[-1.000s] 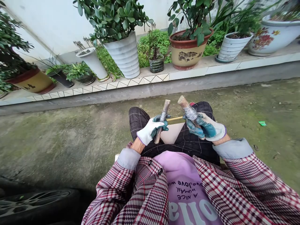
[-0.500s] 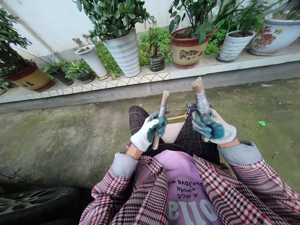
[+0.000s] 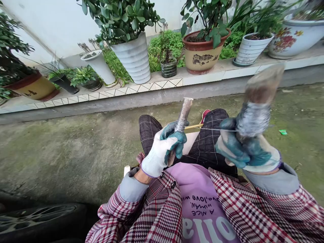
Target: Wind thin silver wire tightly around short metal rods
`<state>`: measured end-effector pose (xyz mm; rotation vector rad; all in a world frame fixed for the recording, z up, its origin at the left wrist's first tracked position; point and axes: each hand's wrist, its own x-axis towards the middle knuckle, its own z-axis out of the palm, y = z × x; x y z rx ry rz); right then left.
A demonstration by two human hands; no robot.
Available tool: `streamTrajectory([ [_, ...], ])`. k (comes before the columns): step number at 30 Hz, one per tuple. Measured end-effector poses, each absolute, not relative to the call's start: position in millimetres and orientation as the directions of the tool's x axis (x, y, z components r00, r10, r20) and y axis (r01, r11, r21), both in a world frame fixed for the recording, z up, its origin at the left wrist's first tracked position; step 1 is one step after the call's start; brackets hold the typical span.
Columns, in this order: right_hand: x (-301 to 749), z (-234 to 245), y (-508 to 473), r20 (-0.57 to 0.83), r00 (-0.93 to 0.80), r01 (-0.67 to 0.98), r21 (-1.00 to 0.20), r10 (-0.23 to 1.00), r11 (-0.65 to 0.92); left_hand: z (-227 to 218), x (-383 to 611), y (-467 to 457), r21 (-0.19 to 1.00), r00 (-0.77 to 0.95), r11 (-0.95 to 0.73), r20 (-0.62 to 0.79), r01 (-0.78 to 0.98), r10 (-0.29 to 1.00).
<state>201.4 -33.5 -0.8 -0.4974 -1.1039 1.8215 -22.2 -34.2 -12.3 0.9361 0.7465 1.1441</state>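
My left hand (image 3: 168, 141), in a white glove with a green coated palm, is closed round a wooden stick (image 3: 186, 108) wound with thin silvery wire (image 3: 180, 125). In my right hand (image 3: 243, 148), gloved the same way, is a thicker wooden stick (image 3: 263, 84), blurred by motion, with a fat coil of wire (image 3: 253, 119) round its middle. A single strand of wire (image 3: 211, 129) runs between the two sticks. Both sticks tilt with their tops away from me and to the right. Behind the strand a yellow rod (image 3: 194, 126) shows near my knees.
Potted plants, among them a ribbed white pot (image 3: 134, 59) and a brown-rimmed pot (image 3: 202, 55), line a tiled ledge (image 3: 202, 78) by the wall. A car wheel (image 3: 37, 219) is at lower left. A green scrap (image 3: 282, 132) lies on the concrete ground (image 3: 76, 148) at right.
My right hand has moved right and closer to the camera with its stick, so the wire strand between the sticks is longer. My left hand has shifted slightly, its stick leaning further right.
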Motion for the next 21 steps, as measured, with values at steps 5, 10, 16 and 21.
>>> streamTrajectory([
  [5,194.3,17.0,-23.1,0.264,-0.32,-0.669,-0.743,0.91,-0.02,-6.6,-21.7,-42.6,0.858,0.455,0.26,-0.035,-0.443,0.89],
  [10,189.5,11.3,-12.1,0.241,-0.241,-0.686,-0.728,0.94,0.011,-9.3,-23.8,-43.3,0.807,0.557,0.335,-0.009,-0.486,0.831],
  [16,189.7,16.8,-18.8,0.233,-0.242,-0.713,-0.701,0.942,-0.009,-4.5,-24.7,-48.8,0.749,0.653,0.48,-0.085,-0.456,0.753],
  [21,184.8,31.5,-28.4,0.289,-0.307,-0.714,-0.699,0.907,-0.019,-5.8,-22.0,-51.4,0.756,0.633,0.462,-0.082,-0.464,0.77],
])
